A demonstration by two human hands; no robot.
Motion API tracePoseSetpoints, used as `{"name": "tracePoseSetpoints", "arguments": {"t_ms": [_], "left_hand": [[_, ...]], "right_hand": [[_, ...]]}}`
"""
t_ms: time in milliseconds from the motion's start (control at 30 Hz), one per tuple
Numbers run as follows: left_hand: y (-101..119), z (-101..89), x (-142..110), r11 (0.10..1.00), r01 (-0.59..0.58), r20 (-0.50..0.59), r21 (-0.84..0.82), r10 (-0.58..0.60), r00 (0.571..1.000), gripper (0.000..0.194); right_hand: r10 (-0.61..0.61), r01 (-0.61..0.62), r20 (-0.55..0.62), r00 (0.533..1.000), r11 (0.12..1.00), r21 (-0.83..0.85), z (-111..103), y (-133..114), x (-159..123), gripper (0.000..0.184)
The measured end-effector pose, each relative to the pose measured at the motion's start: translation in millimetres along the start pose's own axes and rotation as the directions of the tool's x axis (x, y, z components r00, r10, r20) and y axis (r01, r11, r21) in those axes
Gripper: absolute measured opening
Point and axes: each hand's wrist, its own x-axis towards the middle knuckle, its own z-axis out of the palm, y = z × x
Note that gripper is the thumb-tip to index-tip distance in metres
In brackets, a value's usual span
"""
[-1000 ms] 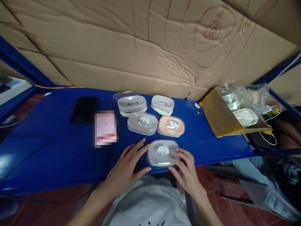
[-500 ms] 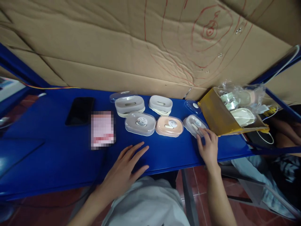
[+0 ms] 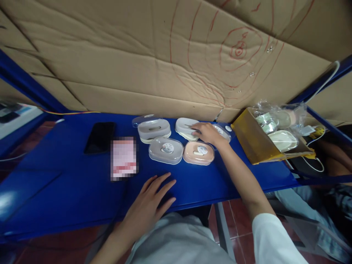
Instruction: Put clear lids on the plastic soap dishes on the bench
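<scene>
My right hand [image 3: 206,132] reaches to the back row, its fingers closed at the right rim of a light grey oval plastic box [image 3: 183,125] with a slot in its floor. Just behind that wrist lies a clear-lidded grey box [image 3: 224,135], partly hidden by the arm. In front stand a lidded peach box [image 3: 192,156] and a lidded grey box [image 3: 158,154], each with a round label. Another uncovered grey box [image 3: 162,126] is at the back left, with a clear lid [image 3: 139,121] behind it. My left hand [image 3: 148,198] rests open near the table's front edge, holding nothing.
A cardboard carton [image 3: 244,141] with yellow tape, full of bagged pale items, stands at the right. To the left lie a black phone [image 3: 99,137] and a blurred pink card [image 3: 123,157]. A cardboard wall [image 3: 123,73] rises behind the blue table [image 3: 68,194].
My right hand has moved left and back, from the right-hand lidded grey box to the back light grey box. The lidded grey box now lies farther back. My left hand stays put.
</scene>
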Motion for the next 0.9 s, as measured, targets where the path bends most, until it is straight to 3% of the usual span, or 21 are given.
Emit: {"name": "tracePoseSetpoints", "arguments": {"t_ms": [67, 133, 233, 300, 400, 500, 633, 733, 800, 867, 900], "left_hand": [[1.0, -1.3, 0.2, 1.000, 0.006, 0.006, -0.011, -0.006, 1.000, 0.050], [3.0, -4.0, 0.2, 0.999, 0.019, 0.008, -0.035, -0.018, 1.000, 0.052], [5.6, -9.3, -1.4, 0.991, 0.036, -0.036, -0.126, -0.041, 0.999, 0.062], [5.9, -12.5, -3.4, 0.981, 0.022, -0.097, -0.194, -0.042, 0.994, 0.072], [5.1, -14.6, -5.3, 0.976, -0.035, -0.162, -0.217, -0.001, 0.987, 0.078], [4.9, -12.9, -3.4, 0.986, -0.064, -0.133, -0.153, 0.044, 0.990, 0.071], [5.0, -6.0, 1.0, 0.995, -0.076, -0.078, -0.062, 0.071, 0.994, 0.049], [3.7, -0.9, 2.1, 0.996, -0.081, -0.078, -0.027, 0.079, 0.994, 0.036], [2.9, 0.7, 2.1, 0.997, -0.077, -0.086, -0.022, 0.075, 0.993, 0.034], [2.7, 0.6, 2.2, 0.997, -0.076, -0.092, -0.027, 0.073, 0.993, 0.033], [2.9, 0.0, 2.3, 0.997, -0.078, -0.091, -0.030, 0.075, 0.993, 0.033]], "right_hand": [[0.007, -0.007, -0.027, 1.000, 1.000, -0.004, -7.6, -7.4, -0.4, 0.035], [0.009, -0.009, -0.093, 0.996, 1.000, -0.007, -23.5, -27.8, -21.1, 0.027], [-0.010, 0.010, -0.186, 0.982, 1.000, 0.003, -47.0, -78.8, -81.0, 0.028], [-0.029, 0.038, -0.235, 0.971, 0.999, 0.031, -51.1, -117.4, -126.1, 0.035], [-0.014, 0.045, -0.256, 0.967, 0.992, 0.119, -32.9, -163.8, -177.0, 0.042], [0.005, 0.045, -0.224, 0.975, 0.975, 0.216, -1.0, -184.9, -198.2, 0.037], [-0.011, 0.059, -0.200, 0.980, 0.969, 0.238, 16.9, -177.3, -195.1, 0.031], [-0.048, 0.105, -0.194, 0.980, 0.951, 0.292, 4.5, -149.7, -169.3, 0.027], [-0.037, 0.093, -0.195, 0.980, 0.953, 0.287, -7.8, -122.5, -136.8, 0.025], [0.036, -0.025, -0.066, 0.997, 0.987, 0.162, -16.4, -92.0, -95.5, 0.028], [0.065, -0.068, 0.065, 0.996, 0.996, 0.054, -18.0, -76.9, -74.1, 0.029]]}}
